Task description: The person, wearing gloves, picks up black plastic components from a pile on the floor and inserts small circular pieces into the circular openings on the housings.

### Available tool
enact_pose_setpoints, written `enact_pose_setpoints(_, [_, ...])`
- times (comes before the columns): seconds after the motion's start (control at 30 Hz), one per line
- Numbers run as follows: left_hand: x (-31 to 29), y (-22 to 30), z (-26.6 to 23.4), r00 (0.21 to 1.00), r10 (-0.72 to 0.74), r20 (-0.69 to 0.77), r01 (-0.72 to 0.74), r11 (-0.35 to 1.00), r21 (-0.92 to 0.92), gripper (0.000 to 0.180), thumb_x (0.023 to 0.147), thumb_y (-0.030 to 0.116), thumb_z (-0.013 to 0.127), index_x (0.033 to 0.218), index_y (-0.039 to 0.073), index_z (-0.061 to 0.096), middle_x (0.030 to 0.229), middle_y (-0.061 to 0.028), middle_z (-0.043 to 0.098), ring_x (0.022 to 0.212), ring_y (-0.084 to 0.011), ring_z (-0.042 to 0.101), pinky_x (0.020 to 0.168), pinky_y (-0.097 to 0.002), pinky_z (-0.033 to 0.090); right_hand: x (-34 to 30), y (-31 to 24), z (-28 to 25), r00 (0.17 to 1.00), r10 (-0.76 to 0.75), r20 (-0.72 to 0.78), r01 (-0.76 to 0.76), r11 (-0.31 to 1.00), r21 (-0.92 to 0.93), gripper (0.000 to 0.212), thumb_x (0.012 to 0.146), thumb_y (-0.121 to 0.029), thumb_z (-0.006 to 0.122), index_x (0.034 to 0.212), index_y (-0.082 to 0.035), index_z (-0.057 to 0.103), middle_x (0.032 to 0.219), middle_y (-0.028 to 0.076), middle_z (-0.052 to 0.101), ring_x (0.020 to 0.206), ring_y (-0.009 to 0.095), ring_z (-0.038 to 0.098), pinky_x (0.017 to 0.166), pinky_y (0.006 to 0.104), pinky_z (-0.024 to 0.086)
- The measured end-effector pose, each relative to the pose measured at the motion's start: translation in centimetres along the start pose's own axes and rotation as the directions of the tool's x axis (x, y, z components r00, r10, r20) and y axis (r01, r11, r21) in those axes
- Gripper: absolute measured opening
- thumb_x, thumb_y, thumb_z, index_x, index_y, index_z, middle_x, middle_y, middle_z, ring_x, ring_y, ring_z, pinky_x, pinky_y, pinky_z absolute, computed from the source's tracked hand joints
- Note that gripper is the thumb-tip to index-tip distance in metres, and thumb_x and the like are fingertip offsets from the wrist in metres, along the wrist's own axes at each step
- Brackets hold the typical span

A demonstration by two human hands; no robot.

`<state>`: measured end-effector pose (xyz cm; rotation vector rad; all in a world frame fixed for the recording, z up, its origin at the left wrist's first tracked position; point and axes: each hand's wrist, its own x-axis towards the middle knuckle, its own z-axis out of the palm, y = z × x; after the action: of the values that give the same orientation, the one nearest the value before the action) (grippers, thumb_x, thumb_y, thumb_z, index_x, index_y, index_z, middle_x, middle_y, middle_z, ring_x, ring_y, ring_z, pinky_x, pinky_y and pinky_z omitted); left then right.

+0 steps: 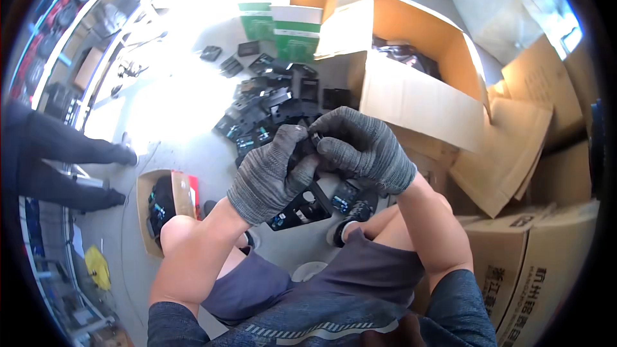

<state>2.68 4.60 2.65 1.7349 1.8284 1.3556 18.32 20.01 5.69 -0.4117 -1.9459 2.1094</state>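
From here I look over a grey floor [138, 122], washed out by sunlight toward the far left. Closest to me are the wearer's bent knees, then the left hand [270, 173] and right hand [366, 144] in grey knitted gloves. Both are closed, their fingertips meeting on a small dark piece [315, 140] between them; I can't tell which carries more of it. My worry is the thick knit: it dulls touch, so the piece could slip from that pinch, and dark on dark it would be hard to find below. A hard tug could also make the fingers skid.

The piece is mostly covered, showing just a dark body with a pale glint. Under the left hand, a black rectangular unit [307, 211] tilts, with pale round patches on its face; whether it is held or resting, I can't tell.

Beyond the hands I see a heap of black units [260, 99], with a small carton [145, 218] to the left and a large open carton [418, 109] to the right. Farther off stand green-and-white boxes [297, 35]; another person's legs [71, 160] show far left.
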Motion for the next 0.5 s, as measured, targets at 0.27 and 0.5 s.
enact_pose_setpoints(0.27, [-1.7, -1.9, -1.9, 0.996, -0.085, -0.033, 0.090, 0.968, 0.236, 0.037, 0.093, 0.030, 0.070, 0.119, 0.006, 0.061, 0.091, -0.0162, 0.071, 0.078, -0.0365, 0.072, 0.067, -0.0429, 0.057, 2.8, 5.0, 3.7, 0.994, -0.109, -0.015, 0.110, 0.975, 0.192, 0.024, 0.100, -0.015, 0.064, 0.121, -0.004, 0.057, 0.100, 0.000, 0.061, 0.088, 0.006, 0.058, 0.076, 0.0234, 0.051])
enact_pose_setpoints(0.5, [-3.1, -2.6, -2.1, 0.994, -0.094, -0.048, 0.103, 0.959, 0.263, 0.033, 0.090, 0.026, 0.072, 0.115, 0.006, 0.064, 0.092, -0.0157, 0.072, 0.081, -0.0361, 0.072, 0.070, -0.0429, 0.058, 3.5, 5.4, 3.6, 0.937, 0.299, 0.182, -0.304, 0.953, 0.000, 0.038, 0.101, -0.028, 0.060, 0.131, -0.007, 0.053, 0.107, 0.004, 0.060, 0.092, 0.011, 0.060, 0.076, 0.0252, 0.050])
